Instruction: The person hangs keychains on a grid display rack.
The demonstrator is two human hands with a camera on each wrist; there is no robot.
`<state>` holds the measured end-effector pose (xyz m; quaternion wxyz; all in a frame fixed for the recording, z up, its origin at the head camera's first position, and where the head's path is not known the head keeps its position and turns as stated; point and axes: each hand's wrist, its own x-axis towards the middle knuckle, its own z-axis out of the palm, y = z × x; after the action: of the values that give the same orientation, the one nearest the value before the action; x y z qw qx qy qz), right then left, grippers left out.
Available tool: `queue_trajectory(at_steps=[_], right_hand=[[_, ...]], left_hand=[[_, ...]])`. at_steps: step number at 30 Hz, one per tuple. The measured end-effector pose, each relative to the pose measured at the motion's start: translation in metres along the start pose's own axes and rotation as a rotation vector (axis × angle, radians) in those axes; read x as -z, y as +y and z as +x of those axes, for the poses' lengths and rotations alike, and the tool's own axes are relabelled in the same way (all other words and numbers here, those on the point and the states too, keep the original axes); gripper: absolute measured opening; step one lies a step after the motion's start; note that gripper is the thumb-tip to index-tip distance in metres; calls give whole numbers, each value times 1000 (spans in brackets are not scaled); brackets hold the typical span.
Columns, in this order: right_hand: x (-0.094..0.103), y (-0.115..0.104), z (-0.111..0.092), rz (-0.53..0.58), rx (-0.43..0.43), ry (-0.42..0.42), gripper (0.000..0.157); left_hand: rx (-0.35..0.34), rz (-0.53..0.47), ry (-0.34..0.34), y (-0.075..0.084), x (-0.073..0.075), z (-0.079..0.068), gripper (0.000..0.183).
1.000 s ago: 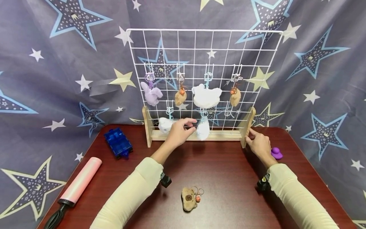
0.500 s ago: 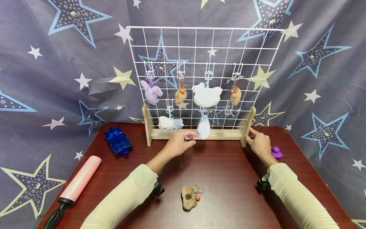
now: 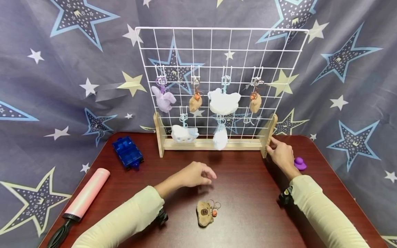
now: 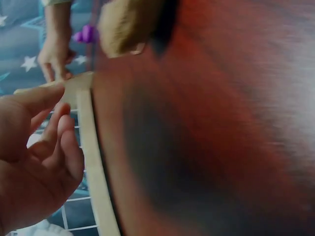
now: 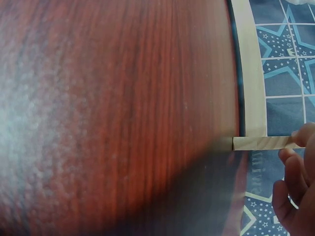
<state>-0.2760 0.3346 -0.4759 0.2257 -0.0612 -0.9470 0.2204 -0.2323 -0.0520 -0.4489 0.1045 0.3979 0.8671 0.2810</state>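
My left hand [image 3: 196, 174] is over the table with its fingers loosely bent and nothing between them. Nearest to it lies a brown plush bear keychain [image 3: 203, 213] with an orange bell. My right hand [image 3: 281, 155] pinches the right wooden upright [image 3: 267, 137] of a white wire grid rack [image 3: 211, 50]; in the right wrist view, thumb and fingers lie on either side of that wood [image 5: 261, 143]. Plush keychains hang from the rack's hooks: a purple one [image 3: 164, 100], two brown ones, a large white one [image 3: 224, 102], a white cat face [image 3: 184, 133] and a white drop-shaped one [image 3: 220, 137].
A blue see-through case [image 3: 128, 151] and a pink hand pump [image 3: 88, 193] lie on the left of the table. Beyond my right hand sits a small purple duck-like toy [image 3: 299, 164]. A bare hook [image 3: 247, 119] hangs low on the rack's right. Behind hangs a star-patterned cloth.
My left hand has drawn back from between the two low white keychains toward the brown bear, uncovering the cat face. The right hand stays on the upright.
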Motion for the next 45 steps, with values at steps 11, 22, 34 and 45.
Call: queue_trajectory(at_steps=[11, 22, 34, 45], right_hand=[[0, 0, 0, 6, 5, 3, 49], [-2, 0, 1, 11, 6, 6, 49], [-2, 1, -1, 10, -7, -9, 50], [-1, 1, 0, 8, -1, 7, 49]], left_hand=[[-77, 51, -217, -2, -20, -17, 27], [-107, 80, -233, -2, -29, -23, 29], [-71, 138, -200, 3, -38, -24, 27], [-47, 121, -163, 4, -38, -24, 21]])
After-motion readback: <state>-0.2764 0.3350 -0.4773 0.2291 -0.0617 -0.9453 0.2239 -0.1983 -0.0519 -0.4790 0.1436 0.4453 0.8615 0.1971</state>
